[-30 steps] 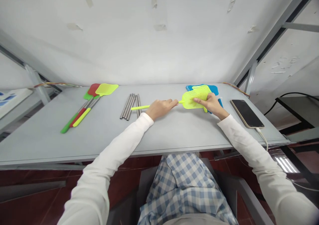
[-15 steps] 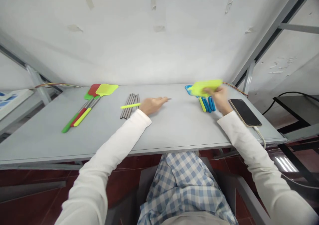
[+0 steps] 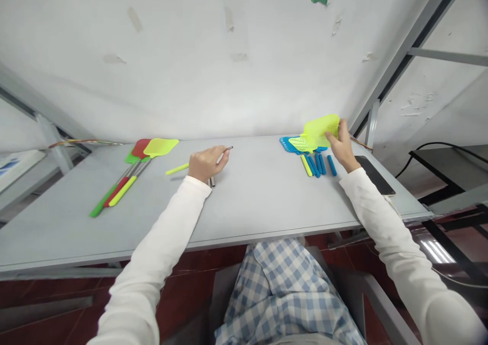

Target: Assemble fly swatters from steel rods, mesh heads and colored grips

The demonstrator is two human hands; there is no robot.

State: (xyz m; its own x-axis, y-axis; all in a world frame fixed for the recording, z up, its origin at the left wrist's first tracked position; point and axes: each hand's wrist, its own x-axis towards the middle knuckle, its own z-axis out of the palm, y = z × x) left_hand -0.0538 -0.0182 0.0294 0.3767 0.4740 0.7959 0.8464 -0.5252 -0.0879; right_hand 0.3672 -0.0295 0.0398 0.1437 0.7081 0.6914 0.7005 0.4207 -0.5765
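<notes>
Head view: centre-right, our right hand (image 3: 344, 149) is pinching the probably light, flexible yellow mesh head (image 3: 319, 128) sensibly by its edge; our left hand (image 3: 207, 164) is gripping a rod (image 3: 230, 147).

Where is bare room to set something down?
The grey tabletop is bare between the left hand and the row of blue and yellow plastic grips. Crowded: back right, where the right hand holds a yellow mesh swatter head above others; and around the left hand, with grey metal tubes below.

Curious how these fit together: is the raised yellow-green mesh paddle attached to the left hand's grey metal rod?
No, the right hand holds the paddle apart from the rod in the left hand.
</notes>
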